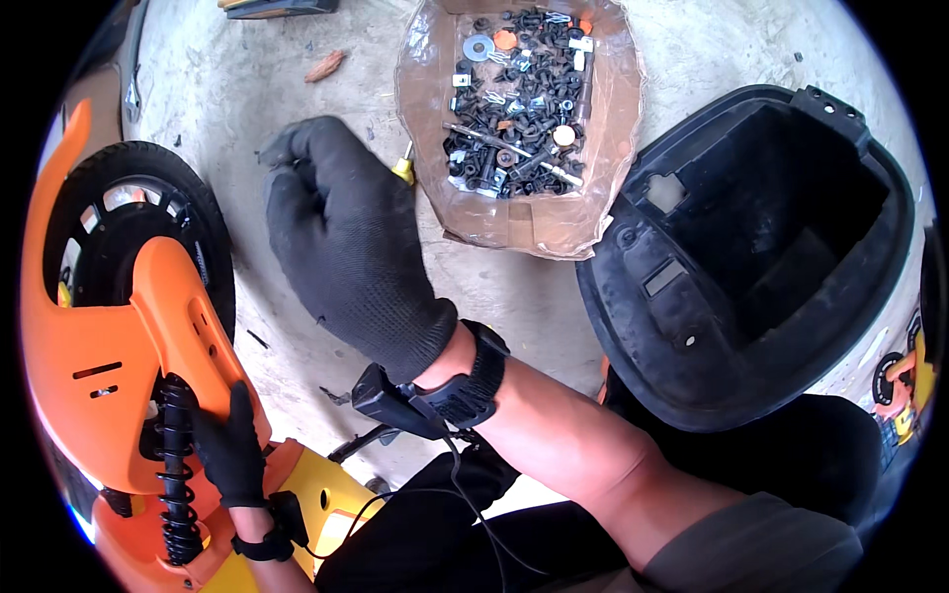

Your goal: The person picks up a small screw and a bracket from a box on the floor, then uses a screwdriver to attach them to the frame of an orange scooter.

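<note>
My right hand point(346, 242), in a dark knit glove, is raised over the concrete left of the cardboard box, fingers curled; whether they hold anything is hidden. A yellow-handled tool point(403, 168) shows just beside it, partly hidden. My left hand point(229, 450), in a black glove, grips the orange front fork cover point(198, 316) of a vehicle at the left, next to a black coil-spring shock absorber point(176, 465). Behind the cover is a black wheel point(124, 173).
The cardboard box point(552, 222) holds several small fasteners, clips and washers. A black plastic tub point(741, 366) sits at right. A yellow body panel point(331, 484) lies low at left, and a small reddish scrap point(326, 65) is on the concrete floor point(514, 301).
</note>
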A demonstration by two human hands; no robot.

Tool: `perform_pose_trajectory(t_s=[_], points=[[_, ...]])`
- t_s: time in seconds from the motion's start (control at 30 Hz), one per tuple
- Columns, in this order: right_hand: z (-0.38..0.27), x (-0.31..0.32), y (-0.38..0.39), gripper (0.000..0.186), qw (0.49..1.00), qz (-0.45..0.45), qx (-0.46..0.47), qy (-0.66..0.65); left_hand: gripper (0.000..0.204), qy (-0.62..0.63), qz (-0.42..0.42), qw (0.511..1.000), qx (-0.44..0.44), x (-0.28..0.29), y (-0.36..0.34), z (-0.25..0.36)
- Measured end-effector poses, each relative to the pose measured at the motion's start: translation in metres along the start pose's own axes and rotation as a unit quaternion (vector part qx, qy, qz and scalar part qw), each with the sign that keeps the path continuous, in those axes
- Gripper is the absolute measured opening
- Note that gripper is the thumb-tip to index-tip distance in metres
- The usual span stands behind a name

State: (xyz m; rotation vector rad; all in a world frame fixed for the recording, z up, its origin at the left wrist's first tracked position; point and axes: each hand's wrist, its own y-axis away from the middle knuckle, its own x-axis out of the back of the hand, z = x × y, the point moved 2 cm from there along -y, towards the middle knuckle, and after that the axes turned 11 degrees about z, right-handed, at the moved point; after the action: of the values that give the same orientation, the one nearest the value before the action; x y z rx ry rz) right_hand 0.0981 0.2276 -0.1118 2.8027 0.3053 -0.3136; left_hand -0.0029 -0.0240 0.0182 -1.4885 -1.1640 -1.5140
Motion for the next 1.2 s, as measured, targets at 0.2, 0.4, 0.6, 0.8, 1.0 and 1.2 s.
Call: perform_pose_trajectory(t_s=[0.2, 0.4, 0.6, 0.8, 1.0, 1.2], points=[[-0.014, 0.022, -0.014, 0.009, 0.996, 0.059, 0.057, 0.036, 0.06, -0.01, 0.006, 1.0, -0.009, 0.004, 0.003, -0.006], [-0.02, 0.033, -0.026, 0.031, 0.973, 0.116, 0.164, 0.109, 0.061, -0.067, 0.035, 0.995, -0.067, 0.004, 0.003, -0.019], [-0.011, 0.046, -0.026, 0.035, 0.946, 0.083, 0.197, 0.244, 0.062, -0.024, -0.005, 1.0, -0.005, 0.008, 0.002, -0.008], [-0.003, 0.062, -0.033, 0.032, 0.907, 0.113, 0.21, 0.346, 0.062, -0.063, -0.059, 0.996, -0.009, 0.016, 0.0, 0.004], [0.014, 0.071, -0.061, 0.025, 0.886, 0.137, 0.173, 0.408, 0.062, -0.095, -0.026, 0.994, -0.054, 0.014, 0.002, -0.011], [0.018, 0.073, -0.068, 0.022, 0.874, 0.129, 0.124, 0.452, 0.061, -0.096, -0.056, 0.993, -0.031, 0.014, 0.0, -0.002]])
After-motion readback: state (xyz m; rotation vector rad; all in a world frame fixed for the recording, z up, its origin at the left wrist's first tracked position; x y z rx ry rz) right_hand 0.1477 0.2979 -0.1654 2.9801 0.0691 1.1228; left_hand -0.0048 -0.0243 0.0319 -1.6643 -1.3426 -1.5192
